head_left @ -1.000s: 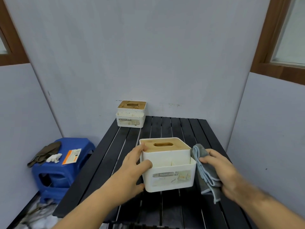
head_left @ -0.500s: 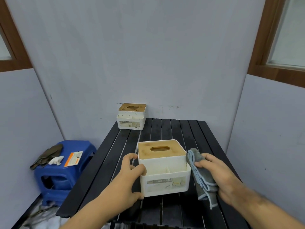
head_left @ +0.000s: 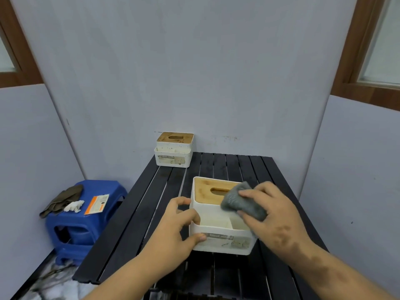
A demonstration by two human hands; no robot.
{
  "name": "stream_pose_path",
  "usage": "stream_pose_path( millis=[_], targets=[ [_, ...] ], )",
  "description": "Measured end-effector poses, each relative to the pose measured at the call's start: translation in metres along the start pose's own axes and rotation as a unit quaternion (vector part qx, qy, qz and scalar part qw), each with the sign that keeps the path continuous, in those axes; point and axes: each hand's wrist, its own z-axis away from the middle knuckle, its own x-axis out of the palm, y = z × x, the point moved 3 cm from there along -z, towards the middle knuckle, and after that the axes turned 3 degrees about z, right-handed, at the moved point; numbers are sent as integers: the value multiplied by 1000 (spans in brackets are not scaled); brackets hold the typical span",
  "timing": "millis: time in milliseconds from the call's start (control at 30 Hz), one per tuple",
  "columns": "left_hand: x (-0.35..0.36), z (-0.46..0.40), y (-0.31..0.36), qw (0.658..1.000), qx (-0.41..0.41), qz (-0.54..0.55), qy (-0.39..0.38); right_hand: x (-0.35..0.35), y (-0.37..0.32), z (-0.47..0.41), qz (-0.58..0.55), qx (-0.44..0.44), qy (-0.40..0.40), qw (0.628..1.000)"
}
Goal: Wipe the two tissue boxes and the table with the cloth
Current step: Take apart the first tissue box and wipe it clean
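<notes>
The right hand [head_left: 273,215] covers much of the crumpled grey cloth [head_left: 242,203], fingers closed over it, pressing it on the right part of the bamboo lid of the near white plastic tissue box [head_left: 220,241]; the lid's slot is partly hidden beneath. The left hand [head_left: 175,230] braces that box's left side, thumb on the front wall, fingers curled over the rim. The label on the front looks like "TISSUE", though it is blurred. A second white tissue box with a stained wooden lid [head_left: 174,151] stands at the far left corner of the black slatted desk [head_left: 236,165], against the wall. The desk's near edge is cut off below. Far and right slats lie bare. A blue plastic stool [head_left: 71,230] sits left, apart from the desk.
</notes>
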Motion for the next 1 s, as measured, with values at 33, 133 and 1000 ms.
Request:
stream_pose_path(
  millis=[33,133,1000],
  targets=[
    [3,-2,0,1000,9,0,0,5,-3,-4,48,-57,-4,997],
    [11,-4,0,1000,22,3,5,20,-13,-13,98,-181,7,979],
    [30,9,-17,996,39,-75,-7,52,-22,-55,61,31,-117,991]
  ],
)
